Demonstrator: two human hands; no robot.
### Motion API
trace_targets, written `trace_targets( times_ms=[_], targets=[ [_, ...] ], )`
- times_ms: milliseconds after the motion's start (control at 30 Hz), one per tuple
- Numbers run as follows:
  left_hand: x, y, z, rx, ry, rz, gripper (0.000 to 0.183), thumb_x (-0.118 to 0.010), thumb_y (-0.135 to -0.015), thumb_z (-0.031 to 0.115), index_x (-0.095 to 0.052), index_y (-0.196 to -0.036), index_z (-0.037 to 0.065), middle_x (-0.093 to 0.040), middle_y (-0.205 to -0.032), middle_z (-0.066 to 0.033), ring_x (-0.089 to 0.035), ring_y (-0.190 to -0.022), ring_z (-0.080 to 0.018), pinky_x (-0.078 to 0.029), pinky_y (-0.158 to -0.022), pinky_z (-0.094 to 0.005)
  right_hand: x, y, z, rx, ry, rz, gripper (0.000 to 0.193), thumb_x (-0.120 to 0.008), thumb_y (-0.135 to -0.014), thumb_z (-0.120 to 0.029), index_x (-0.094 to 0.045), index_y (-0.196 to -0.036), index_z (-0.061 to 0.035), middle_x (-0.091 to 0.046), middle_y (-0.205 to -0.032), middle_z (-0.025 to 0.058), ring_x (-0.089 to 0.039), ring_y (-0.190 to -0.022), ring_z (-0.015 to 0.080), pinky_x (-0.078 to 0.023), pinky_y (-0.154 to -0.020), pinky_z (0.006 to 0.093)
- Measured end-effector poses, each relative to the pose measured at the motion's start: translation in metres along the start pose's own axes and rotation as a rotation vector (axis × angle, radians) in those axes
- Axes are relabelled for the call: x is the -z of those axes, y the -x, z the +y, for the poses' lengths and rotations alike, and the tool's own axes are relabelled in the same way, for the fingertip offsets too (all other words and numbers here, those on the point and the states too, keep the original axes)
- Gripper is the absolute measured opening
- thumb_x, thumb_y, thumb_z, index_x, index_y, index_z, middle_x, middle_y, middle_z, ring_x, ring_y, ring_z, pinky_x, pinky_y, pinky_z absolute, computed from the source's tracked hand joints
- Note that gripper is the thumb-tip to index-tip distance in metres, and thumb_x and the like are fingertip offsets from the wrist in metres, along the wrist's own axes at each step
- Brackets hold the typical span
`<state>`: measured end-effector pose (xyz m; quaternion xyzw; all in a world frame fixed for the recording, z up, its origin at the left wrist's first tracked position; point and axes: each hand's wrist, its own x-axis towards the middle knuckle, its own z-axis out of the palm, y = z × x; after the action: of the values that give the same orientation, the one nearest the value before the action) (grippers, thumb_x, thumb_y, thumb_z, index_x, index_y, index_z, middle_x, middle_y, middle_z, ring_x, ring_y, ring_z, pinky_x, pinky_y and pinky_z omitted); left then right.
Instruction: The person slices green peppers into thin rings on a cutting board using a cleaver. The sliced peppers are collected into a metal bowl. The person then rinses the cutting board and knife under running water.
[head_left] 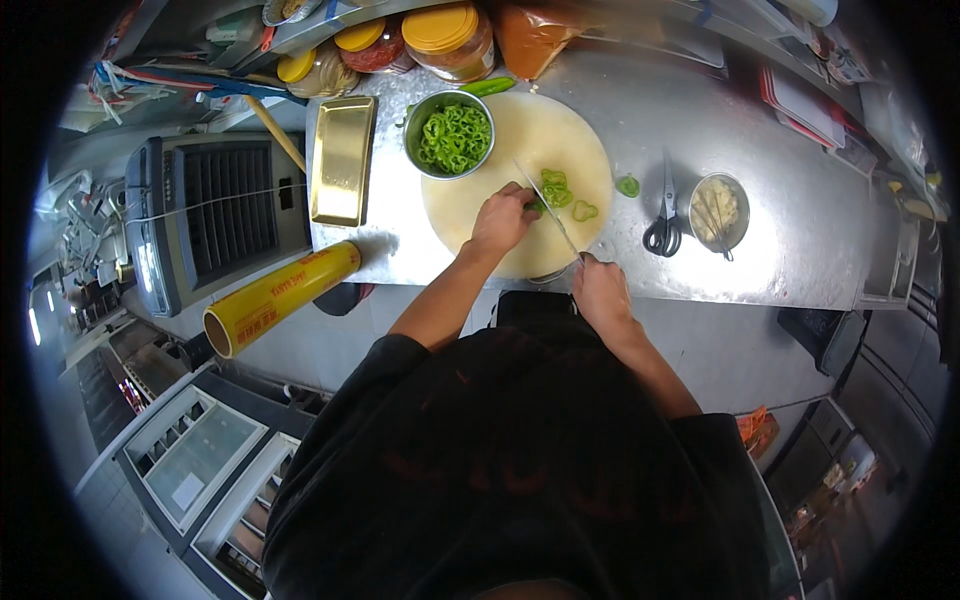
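Observation:
My left hand (503, 218) rests with curled fingers on a green pepper piece (536, 206) on the round, pale cutting board (565, 130). Close beside those fingertips runs the thin blade of a knife (562, 230), its tip pointing away and to the left. My right hand (602, 292) is closed around the knife's handle at the board's near right edge. Green pepper slices (554, 188) lie just right of the blade, with a few loose rings (585, 210) nearby. A metal bowl (435, 101) full of cut green pepper rings (455, 138) sits on the board's far left part.
A gold tray (340, 165) and a yellow roll (283, 297) overhanging the edge are left. Scissors (664, 215) and a metal bowl (738, 240) with a whisk lie right on the steel table (700, 130). Yellow-lidded jars (440, 45) and a whole green pepper (487, 86) are behind.

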<state>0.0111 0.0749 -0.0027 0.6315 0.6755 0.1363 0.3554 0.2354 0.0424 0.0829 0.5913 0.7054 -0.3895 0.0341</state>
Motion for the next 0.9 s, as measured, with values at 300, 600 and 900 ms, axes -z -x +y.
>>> trace_targets(
  times_ms=[300,600,900],
  targets=[
    [-0.003,0.003,0.0,-0.003,0.042,0.054,0.027,-0.077,-0.087,0.016,-0.077,-0.112,0.006,-0.071,-0.112,-0.0151,-0.07,-0.1,-0.0382,-0.057,-0.091,-0.0476,-0.039,-0.05,0.005,0.001,-0.02,0.054,0.019,-0.059,-0.096,-0.012,-0.07,-0.103,0.0018,-0.072,-0.087,0.0308,-0.071,-0.086,0.0519,-0.057,-0.08,0.06],
    [-0.004,0.007,-0.005,-0.022,0.035,0.074,0.026,-0.076,-0.088,0.018,-0.077,-0.112,0.007,-0.072,-0.111,-0.0144,-0.071,-0.099,-0.0384,-0.058,-0.089,-0.0478,-0.026,-0.03,0.003,0.039,-0.035,0.067,0.026,-0.059,-0.097,-0.013,-0.071,-0.113,0.0029,-0.071,-0.084,0.0322,-0.071,-0.083,0.0513,-0.057,-0.079,0.0597],
    [-0.003,0.002,-0.005,-0.034,0.012,0.063,0.025,-0.078,-0.087,0.018,-0.078,-0.11,0.007,-0.073,-0.11,-0.015,-0.071,-0.099,-0.0381,-0.057,-0.089,-0.0468,0.0,-0.002,0.002,0.019,-0.013,-0.015,0.028,-0.059,-0.095,-0.011,-0.071,-0.115,0.0045,-0.069,-0.083,0.0348,-0.07,-0.081,0.0524,-0.057,-0.079,0.0612]
  ],
)
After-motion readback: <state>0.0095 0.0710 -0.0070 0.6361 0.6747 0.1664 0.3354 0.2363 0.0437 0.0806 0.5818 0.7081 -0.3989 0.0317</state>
